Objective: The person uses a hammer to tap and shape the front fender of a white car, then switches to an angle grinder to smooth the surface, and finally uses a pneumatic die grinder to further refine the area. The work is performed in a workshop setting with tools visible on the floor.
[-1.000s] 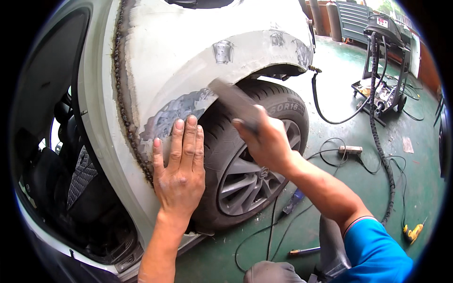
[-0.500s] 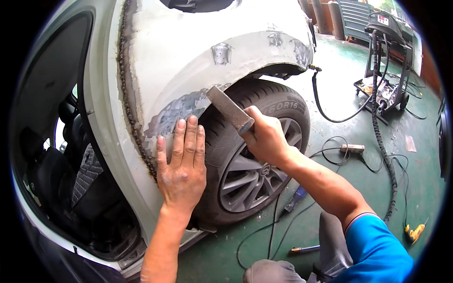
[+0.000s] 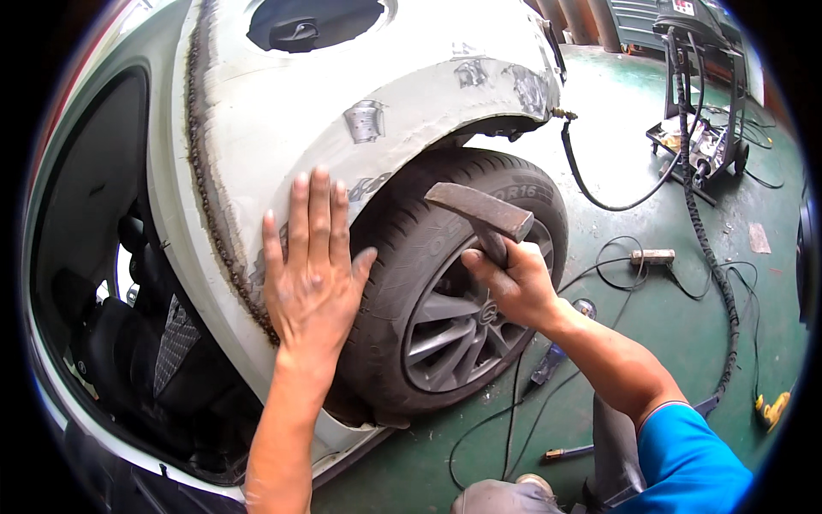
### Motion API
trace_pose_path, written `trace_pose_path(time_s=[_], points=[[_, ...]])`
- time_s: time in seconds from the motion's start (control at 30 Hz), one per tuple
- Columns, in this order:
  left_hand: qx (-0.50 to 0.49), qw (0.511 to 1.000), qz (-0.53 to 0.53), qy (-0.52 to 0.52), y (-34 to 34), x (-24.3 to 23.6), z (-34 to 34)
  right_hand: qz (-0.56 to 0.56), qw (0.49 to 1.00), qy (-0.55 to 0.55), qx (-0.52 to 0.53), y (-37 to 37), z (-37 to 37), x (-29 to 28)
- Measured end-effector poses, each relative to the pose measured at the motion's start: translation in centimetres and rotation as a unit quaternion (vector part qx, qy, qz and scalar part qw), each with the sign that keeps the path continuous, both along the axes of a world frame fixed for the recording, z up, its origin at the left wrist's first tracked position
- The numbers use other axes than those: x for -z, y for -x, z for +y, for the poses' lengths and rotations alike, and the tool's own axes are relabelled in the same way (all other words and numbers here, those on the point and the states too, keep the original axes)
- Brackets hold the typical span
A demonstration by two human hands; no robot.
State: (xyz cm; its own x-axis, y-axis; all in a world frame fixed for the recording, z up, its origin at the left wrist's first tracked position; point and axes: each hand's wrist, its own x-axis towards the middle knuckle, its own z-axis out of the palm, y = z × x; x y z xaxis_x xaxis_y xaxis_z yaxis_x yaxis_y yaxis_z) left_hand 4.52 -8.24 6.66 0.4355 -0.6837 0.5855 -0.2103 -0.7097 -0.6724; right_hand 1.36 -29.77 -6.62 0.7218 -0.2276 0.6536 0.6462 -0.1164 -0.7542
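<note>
My left hand [image 3: 310,283] lies on the white rear quarter panel [image 3: 274,103], fingers extended over the sanded grey patch [image 3: 370,187], most of which it hides. A rough weld seam [image 3: 204,171] runs just left of it. My right hand [image 3: 514,283] grips a hammer [image 3: 475,208] by its handle, the long metal head held in front of the tyre [image 3: 402,240], apart from the panel. The alloy rim [image 3: 454,338] shows below it.
The car's open doorway [image 3: 103,343] is at left. At right stand a wheeled machine cart [image 3: 698,150] and a metal cabinet [image 3: 634,21]. A thick hose [image 3: 719,317], cables, a power strip [image 3: 652,257], a blue tool [image 3: 548,364] and a yellow drill [image 3: 771,411] lie about the floor.
The hammer has moved from the panel's arch edge rightward over the tyre, its head turned flatter. My left hand has slid upward over the patch, thumb now out to the side.
</note>
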Motion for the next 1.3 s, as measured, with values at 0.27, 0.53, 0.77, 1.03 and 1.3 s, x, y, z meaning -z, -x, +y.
trace_pose_path(time_s=[0.27, 0.53, 0.77, 1.03, 1.3], points=[[0.024, 1.000, -0.002, -0.017, -2.5, -1.7, -3.6, 0.017, 0.999, -0.034, 0.006, -1.1, 0.3, -0.2], [-0.007, 0.999, 0.016, -0.039, 0.8, 1.2, 1.1, -0.122, 0.988, 0.056, 0.081, -2.3, 3.5, -3.1], [-0.007, 1.000, 0.015, -0.021, 1.9, 2.5, 2.5, -0.158, 0.972, 0.134, 0.114, -2.8, 4.0, -3.5], [-0.014, 1.000, 0.011, -0.011, 2.0, 2.8, 2.0, -0.155, 0.974, 0.028, 0.166, -3.6, 0.6, -3.3], [-0.017, 1.000, 0.012, -0.008, 2.1, 2.8, 2.0, -0.146, 0.968, 0.036, 0.203, -4.9, -1.1, -3.1]])
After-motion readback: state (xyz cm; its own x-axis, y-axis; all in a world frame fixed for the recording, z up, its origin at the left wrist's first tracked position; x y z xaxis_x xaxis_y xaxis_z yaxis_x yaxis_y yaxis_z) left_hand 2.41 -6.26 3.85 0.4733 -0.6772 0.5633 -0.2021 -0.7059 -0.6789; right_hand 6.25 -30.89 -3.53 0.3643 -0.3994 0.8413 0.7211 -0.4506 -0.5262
